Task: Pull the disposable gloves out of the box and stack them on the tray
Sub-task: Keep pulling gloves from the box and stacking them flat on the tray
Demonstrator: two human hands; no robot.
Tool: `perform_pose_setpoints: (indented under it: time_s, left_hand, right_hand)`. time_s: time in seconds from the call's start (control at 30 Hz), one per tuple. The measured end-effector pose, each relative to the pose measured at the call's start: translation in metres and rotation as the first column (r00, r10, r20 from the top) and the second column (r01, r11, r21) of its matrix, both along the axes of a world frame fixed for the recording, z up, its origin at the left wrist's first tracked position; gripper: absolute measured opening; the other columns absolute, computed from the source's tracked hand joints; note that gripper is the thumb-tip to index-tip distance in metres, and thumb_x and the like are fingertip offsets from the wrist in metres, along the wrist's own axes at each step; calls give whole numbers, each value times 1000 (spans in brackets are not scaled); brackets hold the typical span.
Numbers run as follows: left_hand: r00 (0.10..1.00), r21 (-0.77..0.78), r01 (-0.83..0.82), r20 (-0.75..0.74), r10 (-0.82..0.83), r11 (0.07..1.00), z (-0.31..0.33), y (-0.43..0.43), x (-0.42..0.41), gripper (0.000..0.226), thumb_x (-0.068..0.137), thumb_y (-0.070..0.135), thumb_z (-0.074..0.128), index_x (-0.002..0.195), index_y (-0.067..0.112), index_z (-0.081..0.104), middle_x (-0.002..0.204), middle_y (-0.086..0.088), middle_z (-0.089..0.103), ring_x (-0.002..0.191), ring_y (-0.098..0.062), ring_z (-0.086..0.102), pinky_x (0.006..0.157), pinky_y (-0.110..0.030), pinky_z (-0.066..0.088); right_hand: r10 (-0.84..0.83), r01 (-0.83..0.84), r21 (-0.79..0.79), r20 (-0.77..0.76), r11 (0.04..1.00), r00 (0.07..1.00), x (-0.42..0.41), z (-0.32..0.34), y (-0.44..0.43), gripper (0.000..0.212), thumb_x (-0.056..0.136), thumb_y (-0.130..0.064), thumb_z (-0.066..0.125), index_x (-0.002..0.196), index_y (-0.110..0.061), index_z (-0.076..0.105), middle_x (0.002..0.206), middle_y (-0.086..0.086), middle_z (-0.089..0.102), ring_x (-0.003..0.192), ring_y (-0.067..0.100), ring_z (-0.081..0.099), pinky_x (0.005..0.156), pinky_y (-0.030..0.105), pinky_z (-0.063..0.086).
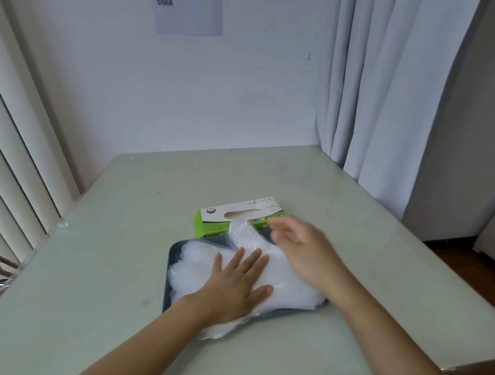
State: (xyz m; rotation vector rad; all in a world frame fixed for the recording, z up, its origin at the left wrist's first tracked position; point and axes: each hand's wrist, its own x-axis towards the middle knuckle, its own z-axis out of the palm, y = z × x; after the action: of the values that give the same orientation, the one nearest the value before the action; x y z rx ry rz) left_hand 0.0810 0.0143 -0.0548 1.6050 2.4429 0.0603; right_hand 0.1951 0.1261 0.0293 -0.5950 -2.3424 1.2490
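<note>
The pale table (110, 264) stood in a corner, with a white wall (189, 89) behind it, a curtain (387, 95) to the right and blinds (6, 146) to the left.

What your next pull turned on was the box (237, 213). It sat just beyond the far rim of the tray (167, 304), its long side running left to right and its slot (242, 214) facing up. Your right grip (300, 251) was much the nearer, with its fingertips right at the near right edge of the box. It was blurred, its fingers looked loosely spread, and it seemed to be pinching nothing. The reach to the slot went forward and a little left.

Your left grip (232, 286) lay flat on the gloves (199, 258), fingers straight and together, pressing the pile down.

The gloves lay in the tray as a clear, crinkled stack. Its length ran across the tray, with the finger ends to the left, and one part poked up toward the box. The near edge of the stack spilled over the tray's front rim. Something pale showed in the slot, but I could not tell whether a glove stood clear enough to take.

By my reading, you were well into the stacking.
</note>
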Motion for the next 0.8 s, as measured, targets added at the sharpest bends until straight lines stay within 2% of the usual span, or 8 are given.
perform_pose_setpoints:
  time_s: [0.07, 0.13, 0.27, 0.4, 0.57, 0.67, 0.73, 0.8]
  left_hand:
    - [1000, 10, 10, -11, -10, 1000, 0, 0, 1, 64, 101, 53, 19, 154, 27, -5, 161, 9, -10, 148, -21, -14, 116, -55, -7]
    - [1000, 8, 21, -21, -21, 1000, 2, 1, 2, 63, 101, 50, 20, 155, 25, -3, 162, 6, -10, 148, -22, -14, 116, -54, -7]
    - [1000, -12, 4, -23, -4, 1000, 5, -2, 2, 67, 101, 52, 20, 153, 23, -11, 161, 3, -16, 148, -19, -15, 116, -50, -8]
    - [996, -47, -90, -21, 89, 995, -1, -13, -11, 85, 92, 70, 20, 153, 20, -10, 161, 2, -16, 148, -14, -14, 119, -47, -7]
    - [986, -72, -165, -43, 162, 984, 1, -38, -29, 142, 34, 97, -24, 153, 20, -10, 161, -7, -16, 148, -23, -14, 119, -47, -3]
    - [977, -136, -211, -31, 209, 968, 11, -48, -36, 149, 28, 99, -19, 153, 20, -9, 160, -9, -15, 148, -28, -10, 119, -46, 3]
    - [980, -185, -198, -35, 195, 963, 21, -53, -40, 130, 52, 100, 1, 153, 19, -4, 161, -10, -6, 148, -29, 2, 119, -42, 12]
    - [981, -185, -190, -9, 192, 964, 39, -55, -43, 93, 83, 77, 36, 152, 19, 13, 157, -7, 19, 141, -27, 28, 109, -34, 27]
  right_hand:
    - [164, -138, -227, 100, 964, 981, -11, -18, -15, 39, 100, -16, 44, 139, -15, 47, 141, 1, 49, 128, 9, 46, 98, 13, 32]
    - [166, -107, -250, 229, 962, 959, -17, -35, -23, 41, 101, -23, 40, 142, -15, 41, 145, 4, 46, 130, 15, 44, 102, 23, 33]
    - [89, -87, -21, 344, 996, 935, -20, -51, -23, 43, 103, -18, 32, 144, -7, 32, 150, 12, 32, 139, 24, 28, 108, 29, 22]
    - [8, -245, 304, 613, 921, 790, -20, -66, -7, 56, 102, -34, 29, 153, -24, 8, 161, 4, -3, 148, 25, -4, 118, 39, 1]
    - [-9, -257, 298, 670, 919, 742, -9, -69, 9, 71, 96, -58, 31, 153, -32, -1, 160, 1, -15, 146, 28, -15, 118, 41, -4]
    - [-1, -285, 294, 699, 912, 715, -8, -62, 14, 74, 94, -58, 38, 153, -29, 5, 161, 0, -8, 148, 28, -8, 118, 40, 5]
    - [-25, -286, 339, 682, 896, 731, -12, -54, 19, 67, 92, -55, 46, 147, -22, 29, 157, 1, 20, 145, 26, 17, 112, 37, 26]
    - [-78, -220, 418, 588, 881, 805, -20, -44, 26, 40, 90, -48, 52, 118, -19, 56, 129, 1, 53, 123, 22, 49, 86, 30, 42]
